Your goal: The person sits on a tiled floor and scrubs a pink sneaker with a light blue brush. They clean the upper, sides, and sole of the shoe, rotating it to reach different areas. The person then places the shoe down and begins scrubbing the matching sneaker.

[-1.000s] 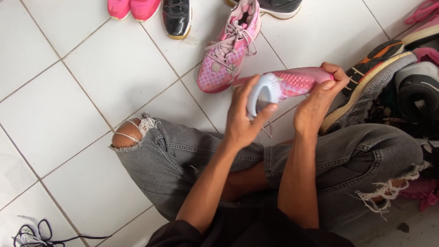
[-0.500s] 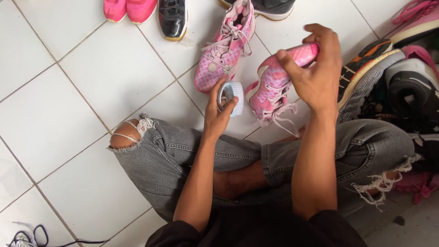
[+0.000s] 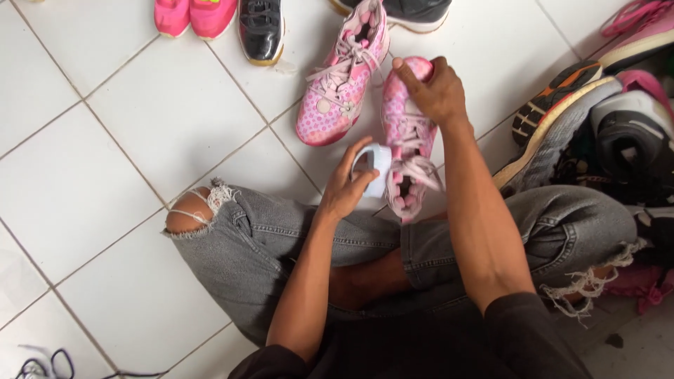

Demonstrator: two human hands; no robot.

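I see no packages, labels or signs, only footwear on a white tiled floor (image 3: 105,161). I take the pink sneaker (image 3: 408,133) under my hands as the landmark: it lies on the floor in front of my crossed legs in torn grey jeans (image 3: 281,238), toe pointing away, laces loose at the near end. My right hand (image 3: 434,88) rests on its toe with the fingers (image 3: 407,74) curled over the top, gripping it. My left hand (image 3: 349,184) is just to the left of its heel end, fingers clenched around a small pale blue-white object (image 3: 378,168) that touches the shoe's side; I cannot tell what it is. Its matching pink shoe (image 3: 340,84) lies just to the left, angled and close beside it. Further left are a black shoe (image 3: 261,28) and a pair of bright pink shoes (image 3: 195,15). To the right, a heap of dark and orange-soled shoes (image 3: 583,133) crowds my right knee. Half a second ago the right hand held the sneaker up off the floor, tilted; it now lies flat and the left hand has closed on the pale object.
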